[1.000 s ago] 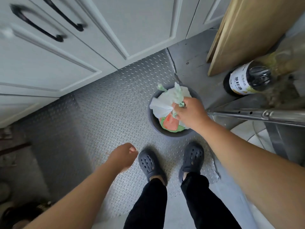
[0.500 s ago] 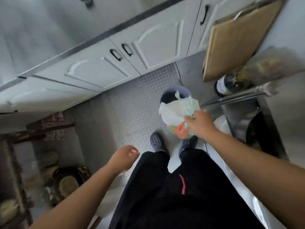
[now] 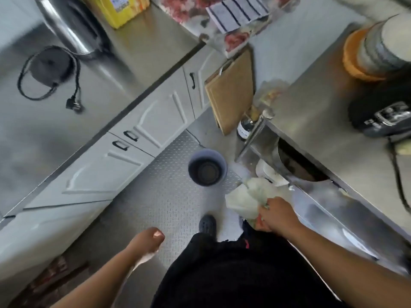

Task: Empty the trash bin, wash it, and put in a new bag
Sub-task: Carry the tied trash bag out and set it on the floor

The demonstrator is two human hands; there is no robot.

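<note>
A small round grey trash bin (image 3: pixel 207 166) stands on the checker-plate floor mat, with no bag in it and its dark inside showing. My right hand (image 3: pixel 277 215) grips the gathered top of a white and pale green trash bag (image 3: pixel 246 200), held in the air to the right of the bin, beside the steel table. My left hand (image 3: pixel 146 240) hangs at my left side with its fingers loosely curled and holds nothing.
White cabinet doors (image 3: pixel 124 161) run along the left under a steel counter (image 3: pixel 66 103) bearing a kettle and its corded base. A wooden cutting board (image 3: pixel 231 92) and a dark bottle (image 3: pixel 244 127) stand behind the bin. A steel table (image 3: pixel 333 130) fills the right.
My right hand has lifted the bag out of the bin and carried it right and toward me. The view has risen, so the countertops now show. My left hand stays at my side.
</note>
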